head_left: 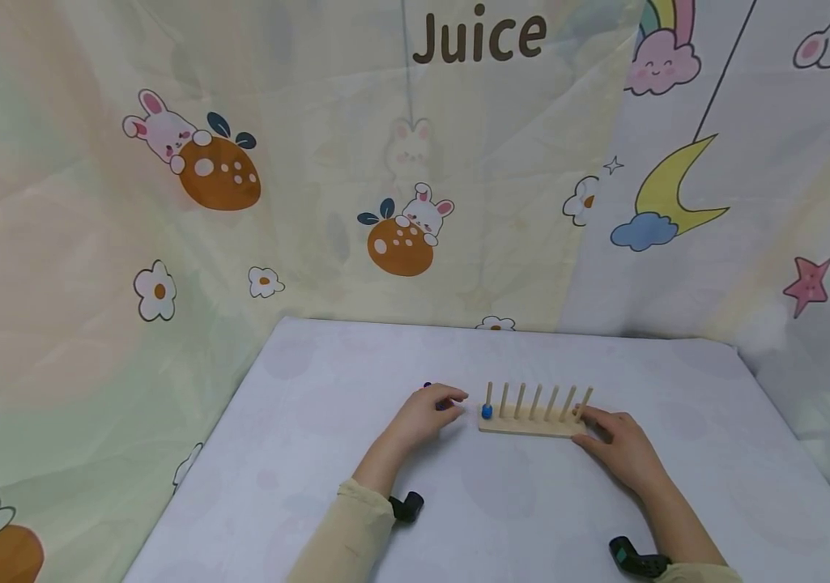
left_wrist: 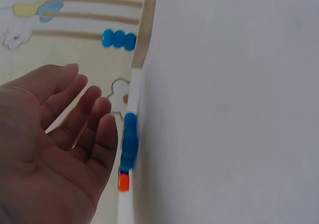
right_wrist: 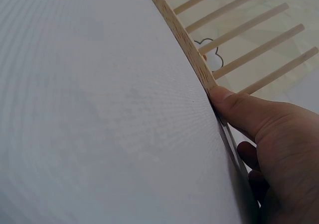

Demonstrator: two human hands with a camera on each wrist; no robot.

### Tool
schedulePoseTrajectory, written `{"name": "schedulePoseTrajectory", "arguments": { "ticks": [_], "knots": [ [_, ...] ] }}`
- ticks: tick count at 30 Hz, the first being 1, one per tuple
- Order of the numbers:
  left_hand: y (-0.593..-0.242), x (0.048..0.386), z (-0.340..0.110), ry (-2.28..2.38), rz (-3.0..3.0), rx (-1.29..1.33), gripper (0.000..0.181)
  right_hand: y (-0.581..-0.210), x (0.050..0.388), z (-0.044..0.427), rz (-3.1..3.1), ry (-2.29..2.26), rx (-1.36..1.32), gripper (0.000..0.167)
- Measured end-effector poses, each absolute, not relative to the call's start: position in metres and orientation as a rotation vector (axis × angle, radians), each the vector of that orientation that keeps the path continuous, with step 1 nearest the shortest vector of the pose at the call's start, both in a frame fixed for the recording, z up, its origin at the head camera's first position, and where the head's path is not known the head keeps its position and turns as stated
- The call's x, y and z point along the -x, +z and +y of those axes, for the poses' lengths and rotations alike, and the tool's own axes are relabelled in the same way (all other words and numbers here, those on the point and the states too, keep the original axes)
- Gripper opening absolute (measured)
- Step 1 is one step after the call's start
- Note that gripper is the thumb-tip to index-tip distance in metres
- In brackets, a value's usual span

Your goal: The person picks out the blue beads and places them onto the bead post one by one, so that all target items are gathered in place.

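Note:
A wooden peg rack (head_left: 531, 431) with a row of several upright pegs stands on the table. Three blue beads (left_wrist: 118, 39) are threaded on its leftmost peg, down at the base. My right hand (head_left: 622, 449) grips the rack's right end, its thumb (right_wrist: 227, 97) against the front edge of the base. Left of the rack, my left hand (head_left: 425, 417) is held with loosely bent fingers, and nothing shows between them in the left wrist view. Beyond those fingers lie loose blue beads (left_wrist: 129, 142) and an orange bead (left_wrist: 123, 182), mostly hidden by the hand in the head view.
A white cloth covers the table (head_left: 502, 518). Behind it hangs a printed cloth backdrop (head_left: 312, 162) with rabbits, flowers and a moon. Dark wrist devices sit on the left wrist (head_left: 407, 508) and the right wrist (head_left: 636, 559).

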State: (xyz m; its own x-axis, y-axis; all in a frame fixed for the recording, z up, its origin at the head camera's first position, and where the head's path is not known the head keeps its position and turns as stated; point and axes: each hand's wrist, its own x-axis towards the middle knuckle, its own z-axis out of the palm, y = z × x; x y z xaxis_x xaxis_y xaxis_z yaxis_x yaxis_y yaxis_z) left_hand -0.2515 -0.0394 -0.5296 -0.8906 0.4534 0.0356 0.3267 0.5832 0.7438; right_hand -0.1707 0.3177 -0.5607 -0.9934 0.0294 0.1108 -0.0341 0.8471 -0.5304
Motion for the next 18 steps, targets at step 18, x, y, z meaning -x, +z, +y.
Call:
{"name": "schedulePoseTrajectory", "arguments": {
  "ticks": [18],
  "knots": [
    [-0.549,0.255,-0.087,1.243,2.716,-0.411,0.024,-0.560,0.171,0.318,-2.914,0.842,0.008,0.064]
  ]
}}
